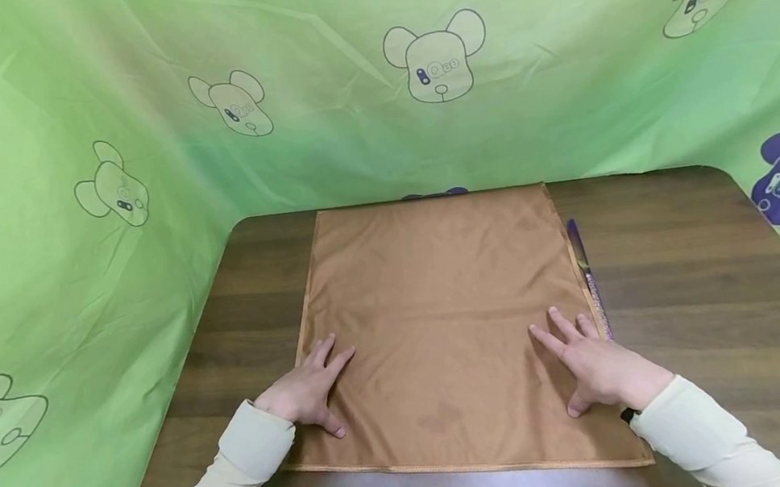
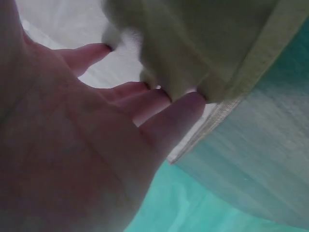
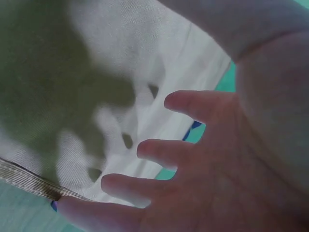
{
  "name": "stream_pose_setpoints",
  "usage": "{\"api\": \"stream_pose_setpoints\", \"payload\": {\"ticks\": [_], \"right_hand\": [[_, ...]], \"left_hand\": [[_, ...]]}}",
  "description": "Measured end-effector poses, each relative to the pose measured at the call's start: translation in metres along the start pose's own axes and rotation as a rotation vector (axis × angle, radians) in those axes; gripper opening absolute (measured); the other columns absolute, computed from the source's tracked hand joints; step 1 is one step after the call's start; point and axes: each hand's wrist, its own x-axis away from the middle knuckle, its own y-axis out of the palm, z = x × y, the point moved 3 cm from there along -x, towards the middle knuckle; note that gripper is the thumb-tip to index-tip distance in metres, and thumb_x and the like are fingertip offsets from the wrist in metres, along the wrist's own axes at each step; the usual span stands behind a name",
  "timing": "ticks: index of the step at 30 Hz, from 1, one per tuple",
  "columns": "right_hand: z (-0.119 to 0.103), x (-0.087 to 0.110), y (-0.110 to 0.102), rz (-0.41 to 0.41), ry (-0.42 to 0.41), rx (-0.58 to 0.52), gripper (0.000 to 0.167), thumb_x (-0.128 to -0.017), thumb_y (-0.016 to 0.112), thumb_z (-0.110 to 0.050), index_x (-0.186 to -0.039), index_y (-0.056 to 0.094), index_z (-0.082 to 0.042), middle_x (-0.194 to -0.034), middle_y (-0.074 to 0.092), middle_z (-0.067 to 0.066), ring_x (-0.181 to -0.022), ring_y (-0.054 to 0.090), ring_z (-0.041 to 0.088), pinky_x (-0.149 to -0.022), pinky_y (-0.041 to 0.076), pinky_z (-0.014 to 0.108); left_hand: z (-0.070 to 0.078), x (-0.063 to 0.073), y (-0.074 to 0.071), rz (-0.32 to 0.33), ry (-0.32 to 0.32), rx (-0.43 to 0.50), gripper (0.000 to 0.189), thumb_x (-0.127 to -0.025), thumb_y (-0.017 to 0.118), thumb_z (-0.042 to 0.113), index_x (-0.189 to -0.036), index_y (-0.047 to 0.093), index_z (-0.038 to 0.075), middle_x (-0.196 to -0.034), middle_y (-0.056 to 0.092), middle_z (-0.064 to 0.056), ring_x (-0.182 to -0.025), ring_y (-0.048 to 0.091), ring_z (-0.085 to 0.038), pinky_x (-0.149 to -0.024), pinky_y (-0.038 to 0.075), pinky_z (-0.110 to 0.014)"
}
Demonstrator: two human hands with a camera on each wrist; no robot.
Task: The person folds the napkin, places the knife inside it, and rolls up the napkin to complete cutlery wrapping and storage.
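Observation:
A brown cloth (image 1: pixel 438 335) with stitched edges lies spread over the table, slightly wrinkled. My left hand (image 1: pixel 313 391) is at its left side with fingers spread, and in the left wrist view the fingertips (image 2: pixel 193 100) touch the cloth (image 2: pixel 193 43) near its hem. My right hand (image 1: pixel 591 365) is over the cloth's right side, fingers straight and apart. In the right wrist view, shadows lie apart from the fingertips (image 3: pixel 171 100) over the cloth (image 3: pixel 120 58). Neither hand grips anything. A slim purple object (image 1: pixel 576 241) lies along the cloth's right edge; its kind is unclear.
The dark wooden table (image 1: pixel 692 263) has rounded corners and shows on both sides of the cloth. Green fabric (image 1: pixel 341 144) printed with bear heads hangs behind the table and at both sides.

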Motion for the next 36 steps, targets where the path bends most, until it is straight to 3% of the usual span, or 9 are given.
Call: {"api": "stream_pose_setpoints", "payload": {"ticks": [9, 14, 19, 30, 36], "right_hand": [[-0.005, -0.001, 0.004, 0.016, -0.045, -0.006, 0.118, -0.044, 0.094, -0.026, -0.145, 0.038, -0.001, -0.150, 0.023, 0.038, -0.127, 0.024, 0.070, -0.092, 0.039, 0.070], [-0.004, -0.003, 0.005, -0.007, -0.027, -0.028, 0.120, -0.042, 0.094, -0.023, -0.145, 0.037, -0.002, -0.151, 0.021, 0.038, -0.128, 0.021, 0.070, -0.090, 0.041, 0.069], [-0.004, -0.005, 0.007, -0.035, -0.010, -0.047, 0.121, -0.043, 0.094, -0.022, -0.147, 0.034, -0.002, -0.152, 0.017, 0.037, -0.130, 0.018, 0.069, -0.087, 0.035, 0.077], [-0.004, -0.005, 0.007, -0.073, 0.025, -0.062, 0.122, -0.046, 0.094, -0.022, -0.148, 0.031, -0.002, -0.154, 0.013, 0.035, -0.133, 0.013, 0.067, -0.089, 0.031, 0.079], [-0.005, -0.005, 0.003, -0.045, -0.002, -0.047, 0.117, -0.049, 0.093, -0.031, -0.146, 0.036, -0.001, -0.152, 0.017, 0.037, -0.131, 0.018, 0.068, -0.090, 0.037, 0.073]], "left_hand": [[-0.010, -0.001, 0.000, -0.002, -0.026, 0.035, 0.117, -0.052, 0.095, 0.027, -0.150, 0.032, 0.011, -0.159, 0.013, -0.023, -0.147, 0.015, -0.044, -0.106, 0.038, -0.054], [-0.014, -0.001, 0.001, -0.005, -0.022, 0.044, 0.118, -0.053, 0.095, 0.027, -0.151, 0.031, 0.013, -0.160, 0.011, -0.021, -0.147, 0.013, -0.043, -0.105, 0.039, -0.054], [-0.017, -0.001, 0.001, -0.012, -0.015, 0.049, 0.120, -0.052, 0.095, 0.025, -0.152, 0.029, 0.014, -0.161, 0.009, -0.020, -0.148, 0.010, -0.042, -0.108, 0.036, -0.056], [-0.016, 0.002, -0.001, -0.018, -0.009, 0.062, 0.120, -0.053, 0.094, 0.026, -0.152, 0.029, 0.014, -0.161, 0.008, -0.020, -0.148, 0.010, -0.043, -0.108, 0.031, -0.061], [-0.020, 0.002, 0.002, -0.014, -0.022, 0.062, 0.120, -0.054, 0.094, 0.029, -0.153, 0.027, 0.016, -0.161, 0.007, -0.020, -0.148, 0.011, -0.041, -0.107, 0.030, -0.063]]}}
